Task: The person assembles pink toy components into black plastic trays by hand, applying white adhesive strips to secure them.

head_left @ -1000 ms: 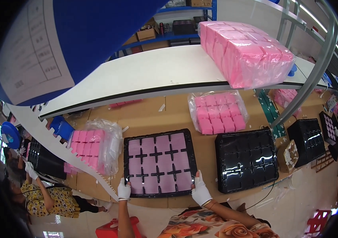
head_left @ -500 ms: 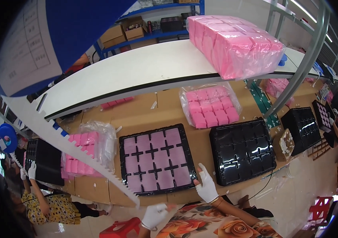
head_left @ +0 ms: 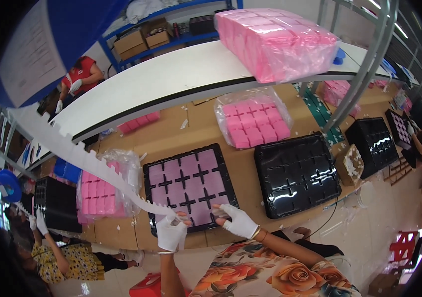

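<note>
A long white strip with a notched edge point(head_left: 103, 171) slants down from the upper left, curling at its lower end. My left hand point(head_left: 172, 232), in a white glove with bare fingertips, pinches that lower end at the front edge of a black tray point(head_left: 230, 194). Pink-purple foam blocks point(head_left: 186, 184) fill the tray, parted by black cross-shaped ribs. Above the tray's front right part, my right hand point(head_left: 239, 222) is gloved too, its thumb and fingers apart and nothing visible in them.
Bagged pink foam blocks lie left of the tray point(head_left: 99, 190) and behind it point(head_left: 255, 121). A stack of black trays point(head_left: 295, 178) stands right, beside a cardboard box point(head_left: 350, 166). A white shelf point(head_left: 171, 74) crosses above, bearing a large pink pack point(head_left: 275, 44). Co-workers point(head_left: 67, 252) work nearby.
My left hand has risen from below the tray and taken the strip's lower end. My right hand has moved left from the tray's right corner. The strip's lower end now bends rightward.
</note>
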`<state>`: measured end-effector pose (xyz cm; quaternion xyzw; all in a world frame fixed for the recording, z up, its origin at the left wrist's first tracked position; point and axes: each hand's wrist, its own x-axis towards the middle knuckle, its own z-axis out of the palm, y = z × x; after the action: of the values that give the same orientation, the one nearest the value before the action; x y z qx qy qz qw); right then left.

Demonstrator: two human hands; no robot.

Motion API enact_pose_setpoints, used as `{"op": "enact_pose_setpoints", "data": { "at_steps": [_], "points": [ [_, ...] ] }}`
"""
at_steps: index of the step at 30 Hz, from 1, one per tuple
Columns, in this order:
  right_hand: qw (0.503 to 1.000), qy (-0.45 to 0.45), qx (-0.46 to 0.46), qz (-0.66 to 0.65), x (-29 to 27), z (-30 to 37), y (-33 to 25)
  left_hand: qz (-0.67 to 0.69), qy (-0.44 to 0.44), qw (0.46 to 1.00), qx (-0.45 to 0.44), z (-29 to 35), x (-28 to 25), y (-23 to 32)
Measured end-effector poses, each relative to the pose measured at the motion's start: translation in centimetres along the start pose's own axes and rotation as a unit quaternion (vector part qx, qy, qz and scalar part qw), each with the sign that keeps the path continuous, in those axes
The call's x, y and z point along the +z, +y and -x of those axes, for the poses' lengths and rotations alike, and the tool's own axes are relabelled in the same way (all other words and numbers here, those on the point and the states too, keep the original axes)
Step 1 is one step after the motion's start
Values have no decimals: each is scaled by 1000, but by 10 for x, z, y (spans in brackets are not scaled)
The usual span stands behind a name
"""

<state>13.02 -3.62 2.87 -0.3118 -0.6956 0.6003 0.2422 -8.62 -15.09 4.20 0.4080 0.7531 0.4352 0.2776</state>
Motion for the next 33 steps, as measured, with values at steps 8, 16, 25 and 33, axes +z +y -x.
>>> {"op": "enact_pose_setpoints", "data": {
  "at_steps": [8, 16, 25, 33],
  "points": [
    [998, -34, 2, -55, -10, 7, 31, 126, -133, 982, 36, -28, 91, 64],
    [919, -94, 40, -380, -74, 32, 47, 269, -349, 898, 6, -60, 112, 99],
    [846, -125, 133, -502, -105, 46, 61, 257, -511, 799, 187, -68, 135, 128],
    [941, 64, 52, -330, -114, 39, 56, 94, -189, 972, 102, -49, 177, 119]
  ]
}}
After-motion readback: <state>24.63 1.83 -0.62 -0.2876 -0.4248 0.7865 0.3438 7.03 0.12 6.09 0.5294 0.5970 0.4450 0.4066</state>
